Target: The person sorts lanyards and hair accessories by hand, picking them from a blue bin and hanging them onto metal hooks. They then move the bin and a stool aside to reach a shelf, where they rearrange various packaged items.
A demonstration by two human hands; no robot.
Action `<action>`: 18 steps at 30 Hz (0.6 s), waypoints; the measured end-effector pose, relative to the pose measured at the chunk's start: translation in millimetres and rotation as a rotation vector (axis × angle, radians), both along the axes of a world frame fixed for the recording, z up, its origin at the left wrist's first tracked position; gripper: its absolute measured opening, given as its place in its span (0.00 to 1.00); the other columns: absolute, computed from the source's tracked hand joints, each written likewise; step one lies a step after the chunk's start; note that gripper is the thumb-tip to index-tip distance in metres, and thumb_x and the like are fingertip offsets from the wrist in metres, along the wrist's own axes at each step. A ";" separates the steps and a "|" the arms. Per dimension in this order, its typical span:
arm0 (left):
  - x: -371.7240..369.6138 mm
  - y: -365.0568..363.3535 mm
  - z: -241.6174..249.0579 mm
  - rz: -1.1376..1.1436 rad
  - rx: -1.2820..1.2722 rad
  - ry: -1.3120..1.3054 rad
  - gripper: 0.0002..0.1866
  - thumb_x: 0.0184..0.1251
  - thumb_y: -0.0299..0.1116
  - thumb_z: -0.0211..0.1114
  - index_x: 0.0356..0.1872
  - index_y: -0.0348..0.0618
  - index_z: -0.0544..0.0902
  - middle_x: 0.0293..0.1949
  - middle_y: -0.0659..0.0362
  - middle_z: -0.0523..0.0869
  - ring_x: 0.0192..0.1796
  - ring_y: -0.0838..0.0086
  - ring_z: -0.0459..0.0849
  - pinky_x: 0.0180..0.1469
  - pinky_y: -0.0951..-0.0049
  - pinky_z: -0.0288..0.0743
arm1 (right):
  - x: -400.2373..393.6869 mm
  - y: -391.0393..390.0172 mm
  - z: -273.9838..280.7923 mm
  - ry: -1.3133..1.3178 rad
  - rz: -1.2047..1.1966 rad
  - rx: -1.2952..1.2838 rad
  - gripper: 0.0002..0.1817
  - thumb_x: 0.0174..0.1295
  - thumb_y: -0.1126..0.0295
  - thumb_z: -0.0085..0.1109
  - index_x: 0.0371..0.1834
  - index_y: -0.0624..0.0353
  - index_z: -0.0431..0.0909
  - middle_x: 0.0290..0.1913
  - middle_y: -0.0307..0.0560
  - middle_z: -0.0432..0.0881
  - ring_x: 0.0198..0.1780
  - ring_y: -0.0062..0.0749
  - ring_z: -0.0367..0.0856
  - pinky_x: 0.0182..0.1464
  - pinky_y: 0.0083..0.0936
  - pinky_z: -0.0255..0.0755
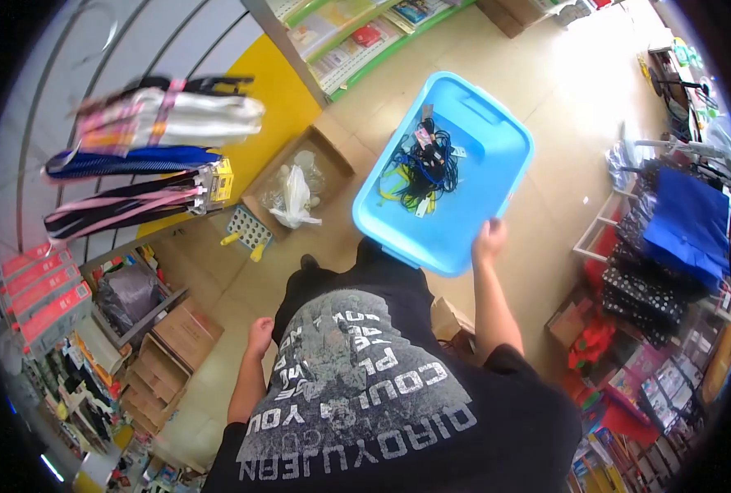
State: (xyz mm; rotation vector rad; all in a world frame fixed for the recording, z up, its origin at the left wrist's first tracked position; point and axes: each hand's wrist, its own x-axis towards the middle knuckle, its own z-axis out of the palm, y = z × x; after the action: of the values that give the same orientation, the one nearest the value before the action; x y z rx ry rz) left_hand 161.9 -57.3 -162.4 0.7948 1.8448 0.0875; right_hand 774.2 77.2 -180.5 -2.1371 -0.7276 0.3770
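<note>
While we're standing on the tiled floor [546,90] of what looks like a shop, the step in hand reads as a one-handed carry, imo. The blue bin [472,218] is the biggest thing in play: plastic, rectangular, held out in front at about waist height and tipped a bit. Beyond it on the floor sits a cardboard box [333,156] w/ a white bag [293,201] inside. Down in the bin lies a tangle of dark cords [425,164] w/ tags and yellow bits, bunched toward one side. Our right hand [489,238] is clamped on the near rim. Our left hand [259,335] hangs by the hip w/ nothing in it; can't tell how curled the fingers are. Any next move calls for keeping the bin level, prob w/ a second hand under it.
</note>
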 end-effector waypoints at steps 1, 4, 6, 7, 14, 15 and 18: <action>9.7 3.8 9.2 -0.020 -0.022 0.038 0.13 0.63 0.35 0.59 0.44 0.36 0.79 0.38 0.56 0.83 0.40 0.72 0.81 0.45 0.73 0.73 | 2.0 39.6 -1.1 -0.023 0.112 -0.057 0.11 0.56 0.69 0.51 0.38 0.64 0.75 0.37 0.54 0.77 0.41 0.46 0.75 0.48 0.36 0.69; 28.1 11.6 35.2 -0.052 -0.090 0.102 0.13 0.63 0.34 0.58 0.44 0.36 0.78 0.37 0.56 0.83 0.39 0.71 0.81 0.44 0.73 0.74 | -0.5 144.9 -36.2 -0.048 0.481 -0.211 0.12 0.55 0.67 0.52 0.37 0.64 0.78 0.41 0.59 0.77 0.45 0.52 0.74 0.49 0.37 0.69; 28.3 7.4 46.2 0.212 -0.152 -0.013 0.12 0.64 0.31 0.56 0.45 0.36 0.76 0.36 0.55 0.82 0.37 0.71 0.81 0.40 0.73 0.76 | -1.2 185.9 -84.0 -0.014 0.571 -0.351 0.17 0.57 0.62 0.49 0.45 0.60 0.78 0.51 0.60 0.74 0.53 0.53 0.73 0.56 0.38 0.66; 31.8 8.5 57.6 0.204 -0.152 0.010 0.11 0.65 0.30 0.54 0.45 0.36 0.75 0.35 0.54 0.81 0.35 0.72 0.81 0.37 0.73 0.77 | 0.9 200.2 -103.2 -0.032 0.591 -0.440 0.18 0.57 0.63 0.49 0.48 0.59 0.77 0.54 0.59 0.72 0.55 0.53 0.71 0.57 0.38 0.66; 44.8 -25.6 96.6 0.322 -0.166 0.106 0.10 0.67 0.30 0.54 0.45 0.37 0.75 0.34 0.54 0.81 0.32 0.71 0.81 0.37 0.73 0.78 | 0.4 243.2 -136.7 -0.061 0.730 -1.063 0.24 0.55 0.59 0.49 0.58 0.45 0.72 0.63 0.53 0.65 0.61 0.53 0.67 0.60 0.41 0.65; 48.1 -28.3 99.3 0.306 -0.183 0.113 0.10 0.67 0.29 0.54 0.45 0.37 0.75 0.34 0.53 0.81 0.32 0.71 0.81 0.37 0.73 0.78 | -1.6 238.1 -135.7 -0.099 0.691 -1.017 0.23 0.55 0.59 0.50 0.56 0.43 0.74 0.59 0.53 0.70 0.59 0.53 0.69 0.58 0.42 0.66; 56.0 -34.0 105.9 0.307 -0.170 0.105 0.10 0.67 0.29 0.54 0.45 0.36 0.75 0.34 0.53 0.81 0.33 0.70 0.81 0.37 0.73 0.78 | 0.2 227.2 -144.5 -0.080 0.586 -0.906 0.20 0.54 0.58 0.52 0.51 0.46 0.78 0.54 0.54 0.74 0.56 0.52 0.71 0.56 0.42 0.67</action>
State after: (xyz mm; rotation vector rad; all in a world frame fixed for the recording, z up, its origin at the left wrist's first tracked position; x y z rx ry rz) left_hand 217.9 -91.3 -56.5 0.4011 2.0326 0.0848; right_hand 774.3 304.4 -325.0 -2.7279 -1.4303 1.1028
